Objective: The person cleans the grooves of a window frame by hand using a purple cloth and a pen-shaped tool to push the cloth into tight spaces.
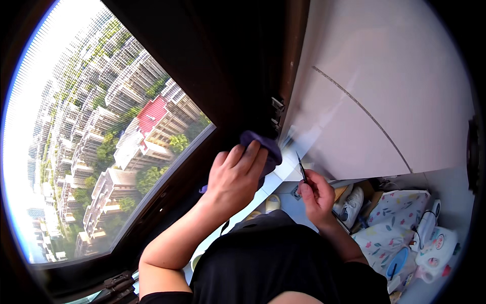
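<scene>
In front of me, my left hand [237, 173] presses a purple cloth [271, 150] against the dark window frame [231, 110], close to the frame's corner beside the wall. The cloth bunches past my fingertips, and a bit of it shows below my wrist. My right hand [319, 193] grips a slim, dark, pointed tool [302, 169] between thumb and fingers, its tip pointing up and away from me. The tool is apart from the cloth; its exact kind cannot be told. A metal latch or hinge part [278, 108] sits on the frame above the cloth.
A screened window [152, 114] fills the left, with buildings outside. A pale panel [379, 95] stands at the right. Below it are white shoes [352, 205], a floral cover [395, 212], a blue oval item [397, 262] and a white bottle [438, 247]. A floor drain [296, 193] lies below.
</scene>
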The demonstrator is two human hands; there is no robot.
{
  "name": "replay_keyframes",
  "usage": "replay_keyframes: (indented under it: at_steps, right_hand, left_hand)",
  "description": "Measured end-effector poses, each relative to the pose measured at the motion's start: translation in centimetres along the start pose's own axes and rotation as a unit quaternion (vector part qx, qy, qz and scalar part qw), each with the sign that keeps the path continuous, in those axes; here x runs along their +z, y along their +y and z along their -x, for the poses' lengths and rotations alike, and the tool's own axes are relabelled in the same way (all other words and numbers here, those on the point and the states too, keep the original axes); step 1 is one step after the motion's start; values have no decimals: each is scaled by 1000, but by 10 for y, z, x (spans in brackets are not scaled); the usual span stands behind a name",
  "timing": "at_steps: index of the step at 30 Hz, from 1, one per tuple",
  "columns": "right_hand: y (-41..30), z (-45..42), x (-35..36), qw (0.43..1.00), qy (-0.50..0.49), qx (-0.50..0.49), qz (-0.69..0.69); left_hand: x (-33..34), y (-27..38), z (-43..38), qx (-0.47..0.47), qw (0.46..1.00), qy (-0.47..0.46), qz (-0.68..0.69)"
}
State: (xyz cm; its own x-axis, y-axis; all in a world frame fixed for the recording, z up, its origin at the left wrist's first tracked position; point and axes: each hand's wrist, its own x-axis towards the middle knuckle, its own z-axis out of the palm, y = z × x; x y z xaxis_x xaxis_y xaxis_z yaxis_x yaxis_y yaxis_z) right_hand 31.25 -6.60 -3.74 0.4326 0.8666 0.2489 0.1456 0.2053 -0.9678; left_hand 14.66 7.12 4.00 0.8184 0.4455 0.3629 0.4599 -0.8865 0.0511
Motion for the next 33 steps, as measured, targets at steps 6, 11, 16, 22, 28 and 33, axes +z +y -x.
replay_keyframes:
  at_steps: [6, 11, 16, 22, 28, 33]
  right_hand:
    - [-1, -7, -6, 998, -58, 13, 36]
    - [-10, -18, -1, 991, -93, -31, 88]
    - [-17, -19, 0, 988, -94, -50, 114]
    - [-21, 1, 6, 987, -65, -32, 141]
    - [-33, 22, 15, 986, -7, -34, 166]
    - [-38, 30, 20, 992, 71, 13, 102]
  left_hand:
    - [-14, -9, 38, -32, 997, -51, 40]
    - [-12, -1, 17, -31, 996, -80, 11]
    - [5, -1, -10, -26, 998, -36, 35]
    - [24, 3, -21, -39, 998, -22, -49]
    - [30, 5, -27, -28, 997, 28, -70]
    - [27, 6, -28, -47, 997, -2, -61]
